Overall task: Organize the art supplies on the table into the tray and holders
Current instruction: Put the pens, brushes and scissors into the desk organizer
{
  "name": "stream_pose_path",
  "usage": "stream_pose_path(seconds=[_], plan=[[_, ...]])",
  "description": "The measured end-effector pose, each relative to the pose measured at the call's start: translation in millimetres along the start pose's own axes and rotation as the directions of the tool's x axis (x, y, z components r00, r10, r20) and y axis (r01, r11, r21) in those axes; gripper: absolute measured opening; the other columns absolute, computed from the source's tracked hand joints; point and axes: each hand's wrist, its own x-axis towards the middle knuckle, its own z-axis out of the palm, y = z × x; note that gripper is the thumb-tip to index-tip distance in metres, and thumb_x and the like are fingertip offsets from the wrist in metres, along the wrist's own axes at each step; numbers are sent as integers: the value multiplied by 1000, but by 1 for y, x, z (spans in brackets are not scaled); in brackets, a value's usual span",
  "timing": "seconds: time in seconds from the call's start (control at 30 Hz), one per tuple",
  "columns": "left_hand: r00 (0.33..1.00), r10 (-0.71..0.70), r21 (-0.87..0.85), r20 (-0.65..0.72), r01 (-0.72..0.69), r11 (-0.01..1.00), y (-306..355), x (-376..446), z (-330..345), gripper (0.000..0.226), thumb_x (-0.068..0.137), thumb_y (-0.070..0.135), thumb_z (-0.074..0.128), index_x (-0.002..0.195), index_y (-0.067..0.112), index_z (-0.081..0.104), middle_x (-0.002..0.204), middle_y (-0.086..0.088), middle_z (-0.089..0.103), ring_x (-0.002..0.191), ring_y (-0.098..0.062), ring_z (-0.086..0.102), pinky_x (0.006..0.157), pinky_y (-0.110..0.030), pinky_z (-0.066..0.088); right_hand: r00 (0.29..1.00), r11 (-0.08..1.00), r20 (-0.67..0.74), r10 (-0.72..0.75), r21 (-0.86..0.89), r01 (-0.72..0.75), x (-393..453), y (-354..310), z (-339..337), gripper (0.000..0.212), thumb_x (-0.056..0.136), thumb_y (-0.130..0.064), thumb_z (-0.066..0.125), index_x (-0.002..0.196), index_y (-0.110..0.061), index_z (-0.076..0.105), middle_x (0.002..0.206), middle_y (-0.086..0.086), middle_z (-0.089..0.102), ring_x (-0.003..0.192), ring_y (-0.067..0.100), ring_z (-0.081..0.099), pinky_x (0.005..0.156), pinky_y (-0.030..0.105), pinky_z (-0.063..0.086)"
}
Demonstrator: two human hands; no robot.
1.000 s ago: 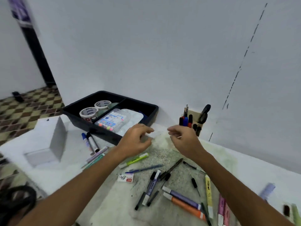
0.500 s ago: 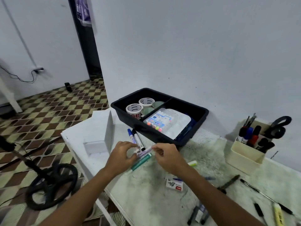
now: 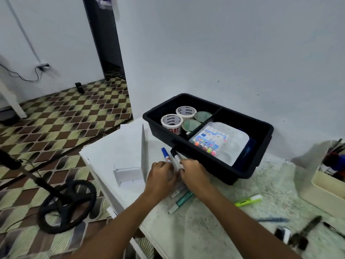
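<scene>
Both hands have pushed forward to the two markers beside the black tray: left hand at the blue-capped marker, right hand at the black-capped marker. Fingers curl over the barrels, but whether either truly grips, I cannot tell. Teal pens lie half-hidden under the wrists on the tabletop; the holder is cut off at right.

Both hands, left hand and right hand, grip the blue-capped marker and black-capped marker at seven o'clock of the black tray.
</scene>
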Motion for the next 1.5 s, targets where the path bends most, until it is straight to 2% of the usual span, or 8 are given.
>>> stream_pose_path(seconds=[0.27,0.67,0.83,0.97,1.1,1.23,1.33,1.5], plan=[[977,-207,-196,46,212,957,17,14,-8,49,74,12,72,104,22,34,77,-2,59,62,-12,57,46,-14,36,995,989,22,96,110,-98,6,3,6,9,88,-10,59,95,-9,63,89,11,68,80,26,66,64,28,50],[927,-374,-115,19,374,920,33,22,-11,50,78,20,74,106,17,32,83,-6,53,77,-28,58,55,-35,49,999,996,-37,30,90,-26,-21,12,-16,24,89,-10,55,112,-11,59,104,11,62,95,29,62,73,32,48],[906,-410,-308,106,422,852,31,0,-17,82,69,6,80,130,20,27,90,-14,62,68,-31,65,56,-47,58,998,985,-50,-24,168,32,-42,14,-28,45,86,-11,57,129,-16,46,105,9,56,96,28,58,74,35,48],[947,-315,-434,56,307,847,37,-25,-27,97,70,-5,75,146,24,21,76,-13,62,69,-30,65,65,-51,57,998,932,-53,-36,358,53,-53,13,-42,76,81,-9,58,148,-23,24,97,3,50,89,23,55,76,41,51],[990,-129,-461,-49,92,883,58,-42,-40,115,70,-8,76,152,32,6,89,18,50,68,-19,63,67,-47,57,994,836,-6,-108,541,94,-63,19,-66,103,74,-1,58,151,-37,-2,73,5,49,64,13,48,59,33,45],[999,24,-433,-44,-41,901,78,-41,-48,118,73,-1,72,148,48,-5,77,-7,62,61,-15,61,59,-34,57,979,781,114,-166,621,60,-76,35,-91,112,78,1,60,146,-48,-14,67,12,51,56,16,51,52,31,49],[993,119,-416,21,-100,904,105,-36,-45,121,72,1,75,144,53,-7,78,-7,62,62,-13,63,58,-24,54,980,771,125,-155,635,42,-92,55,-108,112,79,2,60,144,-55,-11,62,6,46,51,13,47,51,29,48],[938,319,-495,139,-213,842,154,-26,-24,127,69,-4,71,141,60,-12,87,-15,61,66,-27,63,67,-42,57,999,809,40,-18,588,-9,-125,102,-137,107,74,4,60,147,-49,1,65,10,46,52,17,46,52,40,47]])
